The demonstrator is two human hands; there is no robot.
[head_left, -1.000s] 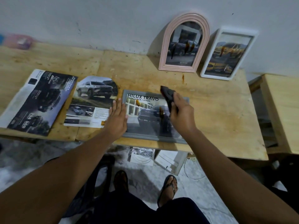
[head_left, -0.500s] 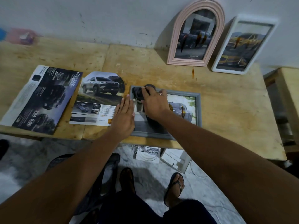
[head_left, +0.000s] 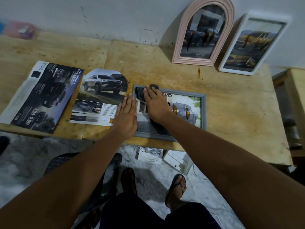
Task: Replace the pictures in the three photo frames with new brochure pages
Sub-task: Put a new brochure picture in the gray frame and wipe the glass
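Note:
A grey photo frame (head_left: pixel 203 111) lies flat near the front edge of the wooden table (head_left: pixel 231 104), with a truck brochure page behind its glass. My right hand (head_left: pixel 156 104) presses a dark cloth (head_left: pixel 139 93) onto the glass at the frame's upper left, fingers spread flat over it. My left hand (head_left: pixel 126 116) rests flat on the frame's left edge. A pink arched frame (head_left: pixel 193 61) and a white frame (head_left: pixel 236 72) lean against the wall at the back right, each holding a vehicle picture.
A brochure page cut to an arch shape (head_left: pixel 99 96) lies just left of my left hand, and a dark folded brochure (head_left: pixel 42 96) lies further left. A second wooden table (head_left: pixel 297 90) stands at the right. Papers and a white box (head_left: pixel 178 162) lie on the floor below.
My right hand has moved left across the glass with the cloth, from the frame's middle to its upper left corner, and now lies flat on it. The left hand stayed at the frame's left edge.

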